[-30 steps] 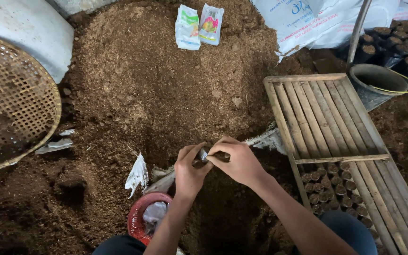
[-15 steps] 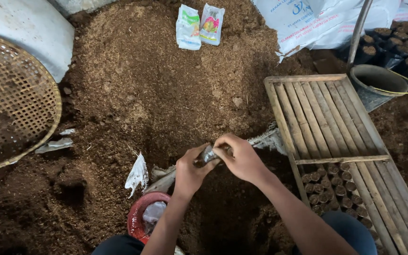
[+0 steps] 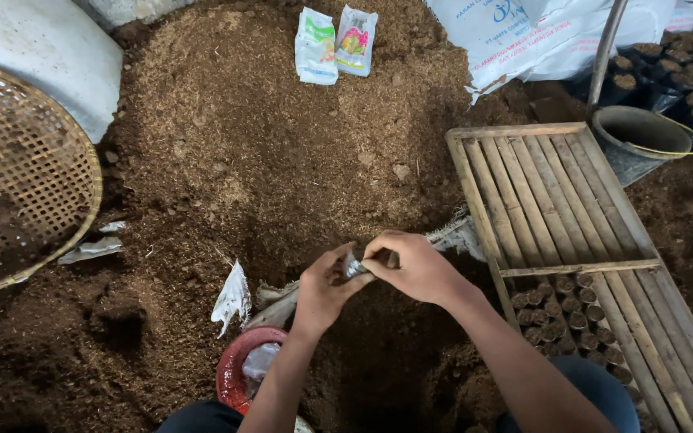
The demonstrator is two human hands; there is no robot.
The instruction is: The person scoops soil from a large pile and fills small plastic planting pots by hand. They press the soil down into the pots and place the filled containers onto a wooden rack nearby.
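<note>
Holding small soil-filled plastic pot (image 3: pixel 353 265), pinched between both hands above soil heap (image 3: pixel 266 160) | left hand (image 3: pixel 324 287) closed under it; right hand (image 3: pixel 411 266) closed over its top | judgement: keep it upright, press evenly | right of grip: bamboo tray (image 3: pixel 555 200) with filled pots (image 3: pixel 567 317) | below-left: red bowl (image 3: pixel 230 377)

A big heap of brown soil (image 3: pixel 242 152) fills the middle. A round woven bamboo sieve (image 3: pixel 18 176) lies at its left edge. Two small bright seed packets (image 3: pixel 334 44) lie on top. A slatted bamboo tray (image 3: pixel 555 200) holds little soil-filled pots (image 3: pixel 567 317). A grey bucket (image 3: pixel 643 140) stands near white sacks (image 3: pixel 523 32).
</note>
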